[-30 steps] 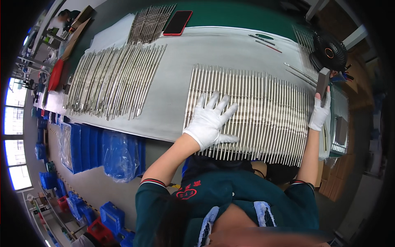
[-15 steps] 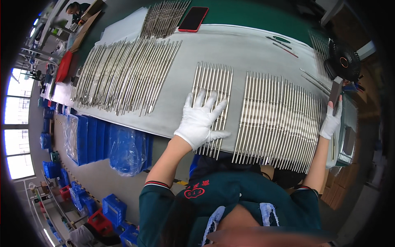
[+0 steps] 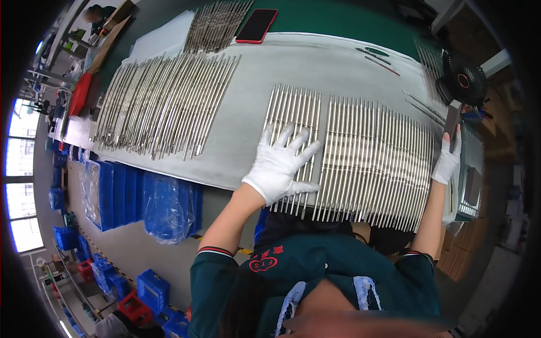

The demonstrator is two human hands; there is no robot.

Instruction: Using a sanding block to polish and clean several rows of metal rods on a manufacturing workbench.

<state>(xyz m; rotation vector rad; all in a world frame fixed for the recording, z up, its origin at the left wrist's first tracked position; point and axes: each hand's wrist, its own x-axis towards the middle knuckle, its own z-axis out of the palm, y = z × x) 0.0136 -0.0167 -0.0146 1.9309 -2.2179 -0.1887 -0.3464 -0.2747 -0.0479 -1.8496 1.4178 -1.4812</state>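
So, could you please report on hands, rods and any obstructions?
Left hand spread over smaller rod group. Right hand touching dark block. Larger rod group separate, at right. Possible obstruction: black fan beyond block.

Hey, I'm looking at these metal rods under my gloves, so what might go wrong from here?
The smaller group of rods under your spread left hand might roll into the larger group, since only a narrow gap separates them.

Rod ends seem to reach the near edge of the table, so a nudge toward you could tip some off.

The grey block at your right hand appears close to the fan and might bump it.
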